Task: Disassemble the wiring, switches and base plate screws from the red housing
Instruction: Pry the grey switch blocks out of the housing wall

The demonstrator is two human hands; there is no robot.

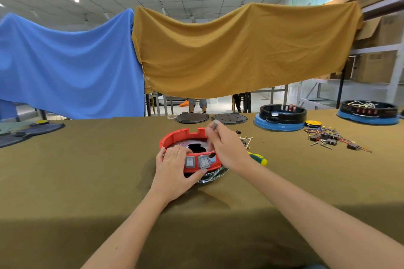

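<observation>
The red housing (pixel 178 136) is a ring-shaped shell tilted up on the olive table, with two grey rocker switches (pixel 197 162) in its near wall. My left hand (pixel 172 170) grips that near wall, fingers over the rim and thumb under it. My right hand (pixel 227 148) reaches over the right side of the housing and grips a grey-handled tool (pixel 213 125) that points down inside. A dark base plate (pixel 196 147) with a hole shows inside the ring. The tool's tip is hidden.
A green and yellow screwdriver (pixel 259 158) lies right of the housing. Loose wires and removed switches (pixel 330 137) lie further right. Two black and blue housings (pixel 281 119) (pixel 369 113) and two dark round plates (pixel 229 118) stand at the back.
</observation>
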